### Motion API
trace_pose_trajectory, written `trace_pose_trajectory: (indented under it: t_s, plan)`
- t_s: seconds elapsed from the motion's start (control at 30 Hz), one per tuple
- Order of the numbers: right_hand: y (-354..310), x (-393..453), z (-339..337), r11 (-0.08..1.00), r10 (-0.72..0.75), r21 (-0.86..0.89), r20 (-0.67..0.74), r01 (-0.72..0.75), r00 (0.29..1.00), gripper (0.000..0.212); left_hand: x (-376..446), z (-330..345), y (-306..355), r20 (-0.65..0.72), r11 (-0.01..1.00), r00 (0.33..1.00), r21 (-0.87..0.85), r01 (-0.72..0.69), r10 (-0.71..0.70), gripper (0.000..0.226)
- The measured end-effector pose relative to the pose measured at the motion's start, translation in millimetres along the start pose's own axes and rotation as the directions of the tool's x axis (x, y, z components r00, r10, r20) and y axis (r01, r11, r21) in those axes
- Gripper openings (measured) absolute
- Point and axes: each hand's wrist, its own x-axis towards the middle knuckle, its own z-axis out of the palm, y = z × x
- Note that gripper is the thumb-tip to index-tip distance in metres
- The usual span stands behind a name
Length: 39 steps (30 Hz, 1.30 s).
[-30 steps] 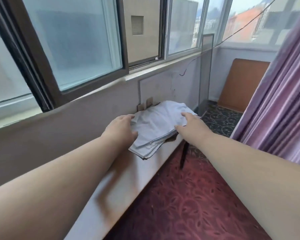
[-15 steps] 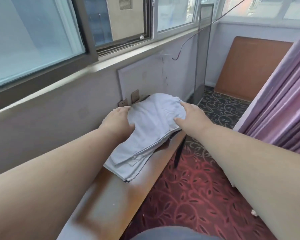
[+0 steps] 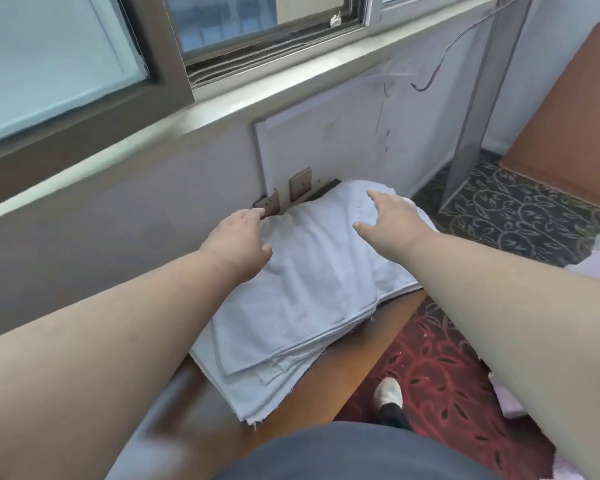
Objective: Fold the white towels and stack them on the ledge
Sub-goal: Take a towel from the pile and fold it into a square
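Observation:
A stack of folded white towels (image 3: 312,292) lies on the wooden ledge (image 3: 357,362) below the window. Its far end reaches the wall sockets and its right edge hangs slightly over the ledge front. My left hand (image 3: 238,239) rests at the stack's far left edge with the fingers extended toward the wall. My right hand (image 3: 390,216) hovers over or lightly touches the top towel's far right part, fingers spread and straight. Neither hand holds anything.
Wall sockets (image 3: 300,183) sit just behind the towels. A window sill (image 3: 222,112) runs above. A glass panel (image 3: 478,109) and a brown board (image 3: 565,112) stand at the far right. Patterned carpet (image 3: 440,375) and my foot (image 3: 388,398) lie below the ledge.
The view has dropped and come closer to the stack. Both hands have loosened from the towel's sides; the right hand now spreads its fingers over the top.

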Motion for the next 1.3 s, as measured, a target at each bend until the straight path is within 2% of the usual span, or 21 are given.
trace_pose_trajectory:
  t_s: [0.2, 0.37, 0.5, 0.7, 0.83, 0.93, 1.03, 1.2, 1.3]
  plan:
    - [19.5, 94.1, 20.9, 0.984, -0.154, -0.064, 0.151, 0.165, 0.977, 0.076, 54.9, 28.3, 12.7, 0.018, 0.991, 0.991, -0.01, 0.134, -0.134, 0.068]
    - [42.8, 172.8, 29.9, 0.959, -0.23, -0.101, 0.267, 0.265, 0.936, 0.076, 104.0, 54.8, 22.7, 0.062, 0.959, 0.957, -0.003, 0.282, -0.282, 0.065]
    - [52.1, 223.7, 51.5, 0.935, -0.295, -0.103, 0.309, 0.34, 0.904, 0.072, 136.5, 83.6, 19.1, 0.103, 0.937, 0.932, 0.056, 0.344, -0.348, 0.064]
    - [58.0, 285.7, 104.3, 0.894, -0.348, -0.136, 0.39, 0.427, 0.852, 0.065, 153.6, 126.6, -26.1, 0.159, 0.838, 0.827, 0.199, 0.508, -0.539, 0.053]
    - [57.3, 320.5, 134.4, 0.855, -0.35, -0.22, 0.423, 0.469, 0.836, 0.06, 161.3, 142.4, -50.6, 0.147, 0.8, 0.79, 0.203, 0.565, -0.595, 0.055]
    - [62.9, 333.6, 146.7, 0.82, -0.307, -0.321, 0.452, 0.474, 0.838, 0.063, 160.4, 146.8, -58.6, 0.1, 0.817, 0.815, 0.162, 0.553, -0.571, 0.045]
    - [63.5, 338.3, 148.7, 0.743, -0.391, -0.379, 0.424, 0.552, 0.817, 0.057, 153.1, 147.2, -58.0, 0.068, 0.829, 0.83, 0.139, 0.542, -0.554, 0.029]
    - [57.7, 333.2, 134.8, 0.701, -0.552, -0.289, 0.359, 0.652, 0.753, 0.036, 147.4, 133.5, -55.0, -0.028, 0.811, 0.817, 0.102, 0.575, -0.576, 0.022]
    - [62.1, 321.5, 121.5, 0.74, -0.527, -0.273, 0.333, 0.615, 0.782, 0.029, 137.7, 123.3, -59.0, -0.082, 0.822, 0.823, 0.059, 0.567, -0.562, 0.022]
